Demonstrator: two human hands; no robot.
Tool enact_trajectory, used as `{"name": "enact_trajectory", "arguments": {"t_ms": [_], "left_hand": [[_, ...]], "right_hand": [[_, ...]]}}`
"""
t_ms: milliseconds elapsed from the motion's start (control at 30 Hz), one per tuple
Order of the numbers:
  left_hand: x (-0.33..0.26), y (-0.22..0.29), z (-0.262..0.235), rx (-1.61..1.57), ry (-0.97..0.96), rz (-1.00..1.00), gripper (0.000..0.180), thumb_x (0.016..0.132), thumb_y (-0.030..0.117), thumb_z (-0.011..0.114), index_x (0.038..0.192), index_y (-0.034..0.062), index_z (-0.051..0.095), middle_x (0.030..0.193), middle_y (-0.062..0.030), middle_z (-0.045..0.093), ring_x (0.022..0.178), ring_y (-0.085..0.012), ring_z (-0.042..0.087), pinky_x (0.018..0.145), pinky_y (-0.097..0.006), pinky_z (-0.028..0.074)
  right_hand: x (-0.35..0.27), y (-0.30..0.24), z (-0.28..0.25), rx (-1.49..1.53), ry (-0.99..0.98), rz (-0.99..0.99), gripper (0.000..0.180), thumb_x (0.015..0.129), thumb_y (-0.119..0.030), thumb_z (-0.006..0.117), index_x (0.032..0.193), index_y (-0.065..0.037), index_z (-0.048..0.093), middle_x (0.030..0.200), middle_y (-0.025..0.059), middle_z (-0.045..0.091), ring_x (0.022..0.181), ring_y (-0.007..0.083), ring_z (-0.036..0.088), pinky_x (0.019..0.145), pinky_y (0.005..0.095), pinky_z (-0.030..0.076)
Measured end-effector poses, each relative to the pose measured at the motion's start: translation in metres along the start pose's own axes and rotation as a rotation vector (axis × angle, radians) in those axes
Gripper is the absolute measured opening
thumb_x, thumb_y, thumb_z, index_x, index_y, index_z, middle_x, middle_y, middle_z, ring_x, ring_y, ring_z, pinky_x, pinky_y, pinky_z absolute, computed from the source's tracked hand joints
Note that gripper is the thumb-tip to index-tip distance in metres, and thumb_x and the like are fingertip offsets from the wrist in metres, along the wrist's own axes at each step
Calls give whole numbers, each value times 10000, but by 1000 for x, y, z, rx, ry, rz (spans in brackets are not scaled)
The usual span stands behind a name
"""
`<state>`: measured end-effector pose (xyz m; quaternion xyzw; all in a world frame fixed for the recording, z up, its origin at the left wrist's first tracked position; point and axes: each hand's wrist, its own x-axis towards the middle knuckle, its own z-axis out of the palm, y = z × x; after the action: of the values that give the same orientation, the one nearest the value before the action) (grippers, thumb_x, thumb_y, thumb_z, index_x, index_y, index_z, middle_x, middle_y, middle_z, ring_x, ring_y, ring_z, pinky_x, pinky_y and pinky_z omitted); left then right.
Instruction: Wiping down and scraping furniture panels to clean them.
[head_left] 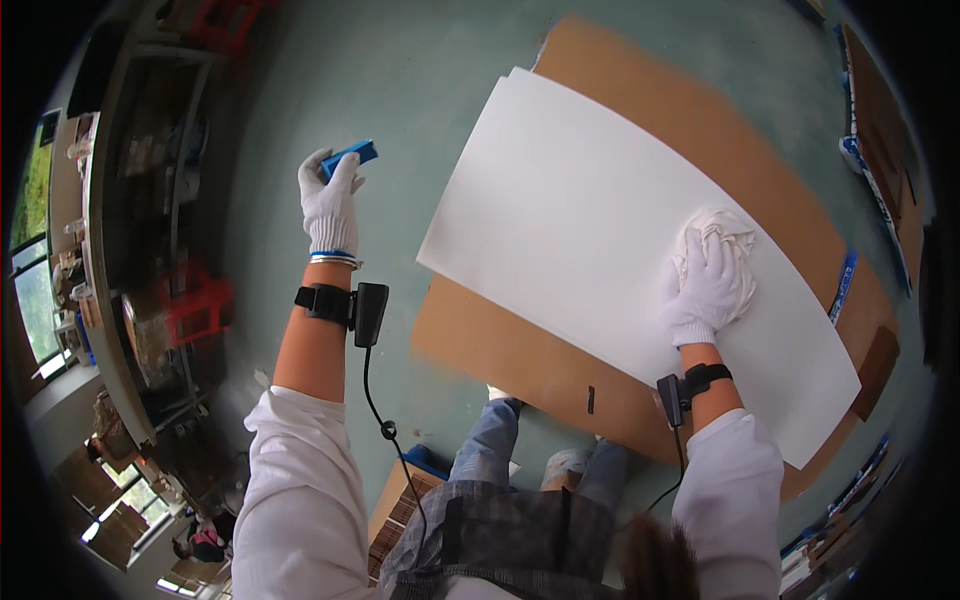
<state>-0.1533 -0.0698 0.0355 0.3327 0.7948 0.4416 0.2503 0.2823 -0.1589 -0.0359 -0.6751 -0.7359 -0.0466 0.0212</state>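
Observation:
Gloved in white, my left hand [328, 200] is raised at the left, its fingers closed around a small blue block [349, 160]. My right hand [706, 288], also in a white glove, presses a crumpled white cloth [727, 235] onto a large white sheet [560, 205]. The cloth bunches beyond and beside the fingers, near the sheet's right part. Beneath the sheet lies a brown board [640, 80], showing along the far and near edges.
A cardboard box [400, 495] stands by my legs. Shelving [150, 220] with red plastic stools [193, 305] runs along the left. Brown panels with blue-and-white edging [880, 150] stand at the far right. Cables [388, 430] hang from both wrist devices.

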Motion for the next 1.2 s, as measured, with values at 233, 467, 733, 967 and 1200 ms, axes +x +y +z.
{"name": "enact_trajectory", "arguments": {"t_ms": [233, 467, 733, 967, 1200], "left_hand": [[-118, -190, -64, -573, 59, -643, 383, 885, 190, 670, 1196, 36, 508, 793, -23, 510, 589, -100, 493, 604, -251, 503], [-240, -319, -17, -491, -34, -1060, 243, 902, 242, 650, 1079, 84, 592, 748, 10, 495, 559, -99, 457, 551, -240, 482], [-289, -378, 31, -193, -145, -1124, 336, 896, 284, 629, 1146, 62, 596, 733, 10, 530, 515, -100, 481, 457, -242, 436], [-288, -392, 5, 268, -152, -1066, 564, 807, 275, 701, 1263, 1, 516, 954, -140, 658, 840, -290, 651, 766, -378, 517], [-248, -205, -6, 462, 62, -288, 578, 824, 233, 674, 1322, 39, 455, 1280, -220, 513, 1179, -361, 502, 1000, -415, 411]], "right_hand": [[-2, 21, 13, -100, 61, -39, 517, 807, -318, 597, 1296, -159, 541, 1311, 135, 508, 1223, 298, 458, 1088, 444, 315], [2, 19, 17, -117, 161, -120, 465, 850, -304, 587, 1282, -134, 559, 1288, 149, 530, 1192, 317, 494, 1033, 433, 373], [5, 25, 12, -129, 152, -156, 463, 874, -296, 561, 1302, -119, 547, 1286, 137, 539, 1189, 330, 493, 1020, 410, 384], [3, 13, 12, -114, 137, -96, 449, 876, -305, 563, 1289, -127, 557, 1281, 131, 547, 1180, 329, 500, 1027, 419, 378], [8, 38, 28, -159, 246, -143, 442, 866, -331, 570, 1286, -193, 555, 1282, 100, 545, 1153, 297, 521, 1016, 416, 390]]}}
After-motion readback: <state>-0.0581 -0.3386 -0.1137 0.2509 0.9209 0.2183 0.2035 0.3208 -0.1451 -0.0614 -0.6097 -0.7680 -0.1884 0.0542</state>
